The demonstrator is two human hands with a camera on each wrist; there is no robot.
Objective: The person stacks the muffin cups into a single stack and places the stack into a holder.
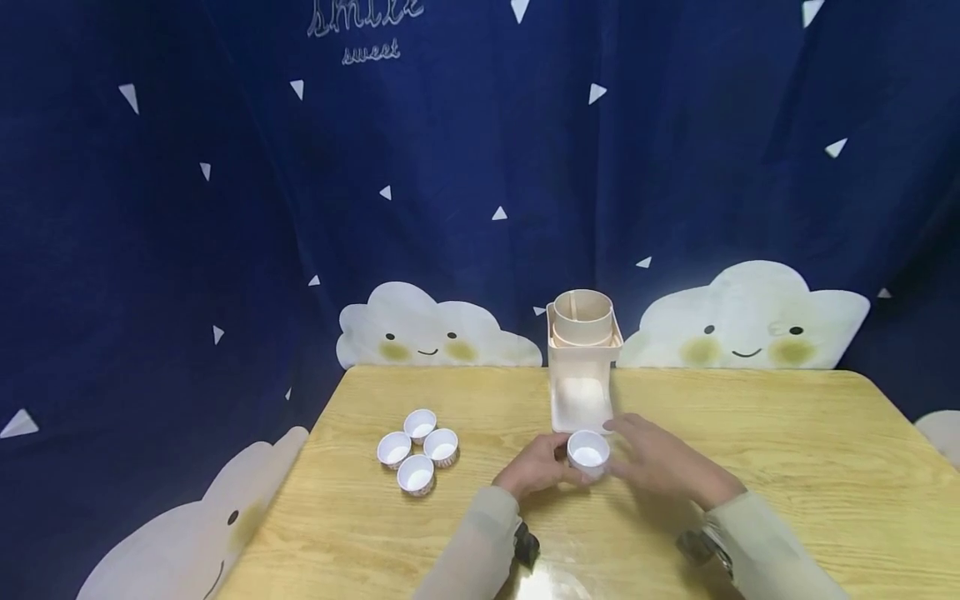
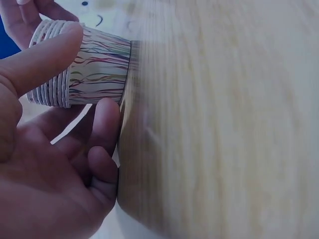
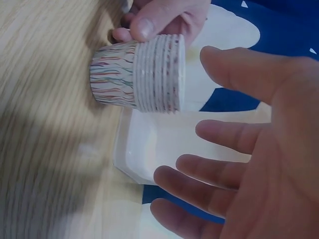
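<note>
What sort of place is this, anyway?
Probably an indoor play corner or a staged demonstration spot, though I can't be sure: a dark blue backdrop with smiling clouds stands behind a wooden table, where a person handles a stack of patterned paper cups.

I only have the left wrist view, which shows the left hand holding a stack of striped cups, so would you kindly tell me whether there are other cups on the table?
Observer: Yes, the head view shows four more cups standing upright in a cluster on the table, to the left of the left hand.
Operator: Thank you; is anything directly ahead?
Observer: Yes, a beige holder stands just beyond the stack.
Operator: Lastly, is anything else reaching in?
Observer: Yes, the right wrist view shows the right hand spread beside the stack, with no grip on it.
</note>
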